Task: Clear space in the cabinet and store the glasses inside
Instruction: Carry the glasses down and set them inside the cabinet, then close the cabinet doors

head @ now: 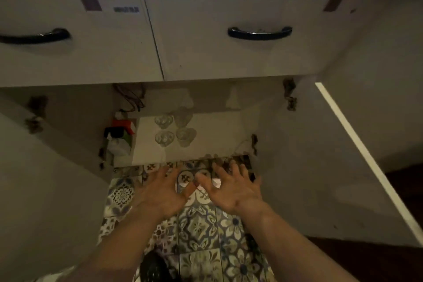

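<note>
Below the drawers the cabinet point(229, 130) stands with both doors swung wide. Several clear glasses point(175, 130) sit in a tight cluster on its pale shelf, left of middle. My left hand point(163, 190) and my right hand point(231, 188) hover side by side over the patterned floor just in front of the shelf edge. Both have their fingers spread, and neither holds anything. The hands do not touch the glasses.
A red and black object with white plastic point(120, 137) is packed into the cabinet's left corner, with cables above it. The open right door point(357, 149) juts toward me, the left door point(52, 167) on the other side. Two drawers with black handles point(259, 33) sit above.
</note>
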A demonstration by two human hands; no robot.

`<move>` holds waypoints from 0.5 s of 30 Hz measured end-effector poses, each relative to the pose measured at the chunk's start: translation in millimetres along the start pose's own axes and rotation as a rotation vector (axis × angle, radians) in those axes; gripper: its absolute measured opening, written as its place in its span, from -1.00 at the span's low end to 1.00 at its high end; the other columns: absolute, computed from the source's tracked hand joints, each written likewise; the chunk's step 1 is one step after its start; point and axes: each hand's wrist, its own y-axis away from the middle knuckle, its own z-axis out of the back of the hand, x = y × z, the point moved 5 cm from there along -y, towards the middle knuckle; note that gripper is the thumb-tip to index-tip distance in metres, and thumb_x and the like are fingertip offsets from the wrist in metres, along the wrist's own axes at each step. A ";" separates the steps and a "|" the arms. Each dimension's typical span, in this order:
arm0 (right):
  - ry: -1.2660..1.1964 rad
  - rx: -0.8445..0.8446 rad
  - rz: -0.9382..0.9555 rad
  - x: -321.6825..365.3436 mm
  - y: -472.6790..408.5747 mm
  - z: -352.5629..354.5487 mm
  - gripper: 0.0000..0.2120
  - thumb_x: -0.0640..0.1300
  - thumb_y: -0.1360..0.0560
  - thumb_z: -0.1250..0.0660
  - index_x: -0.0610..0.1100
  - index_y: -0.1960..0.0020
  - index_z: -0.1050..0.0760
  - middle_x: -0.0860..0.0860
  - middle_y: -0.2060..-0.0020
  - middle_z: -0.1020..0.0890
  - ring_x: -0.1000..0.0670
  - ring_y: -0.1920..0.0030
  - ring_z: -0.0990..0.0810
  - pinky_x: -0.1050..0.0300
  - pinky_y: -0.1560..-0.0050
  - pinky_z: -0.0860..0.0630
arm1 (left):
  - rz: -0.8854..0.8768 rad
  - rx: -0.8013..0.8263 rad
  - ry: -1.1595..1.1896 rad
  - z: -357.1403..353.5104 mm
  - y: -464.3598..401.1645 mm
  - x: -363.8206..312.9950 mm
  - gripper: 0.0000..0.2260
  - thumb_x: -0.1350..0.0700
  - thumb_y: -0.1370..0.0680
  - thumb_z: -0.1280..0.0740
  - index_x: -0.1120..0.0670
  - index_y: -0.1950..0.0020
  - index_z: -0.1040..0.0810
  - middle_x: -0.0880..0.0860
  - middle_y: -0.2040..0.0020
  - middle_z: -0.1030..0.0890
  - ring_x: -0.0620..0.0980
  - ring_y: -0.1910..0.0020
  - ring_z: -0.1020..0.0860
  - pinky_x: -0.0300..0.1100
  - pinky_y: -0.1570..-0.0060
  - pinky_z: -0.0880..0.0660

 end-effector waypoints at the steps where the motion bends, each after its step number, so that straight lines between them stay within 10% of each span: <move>1: 0.014 -0.004 0.010 -2.1 15.1 -4.8 -0.01 0.66 -0.33 0.34 0.21 -0.64 0.06 -0.06 -0.67 0.13 -0.20 -0.64 0.21 -0.50 -0.50 0.22 | -0.003 0.001 -0.002 -1.2 15.4 -3.0 -0.12 -0.60 -0.33 0.28 -0.27 -0.59 0.05 -0.06 -0.63 -0.02 0.07 -0.58 -0.02 0.33 -0.46 0.02; 15: 0.028 0.004 0.001 5.4 100.8 -21.0 -0.07 0.64 -0.34 0.33 0.28 -0.63 0.12 -0.03 -0.67 0.11 -0.16 -0.65 0.20 -0.41 -0.55 0.13 | -0.032 0.017 0.028 -6.0 107.1 7.2 -0.09 -0.61 -0.29 0.35 -0.28 -0.58 0.08 -0.07 -0.63 -0.01 0.05 -0.58 0.00 0.33 -0.45 0.09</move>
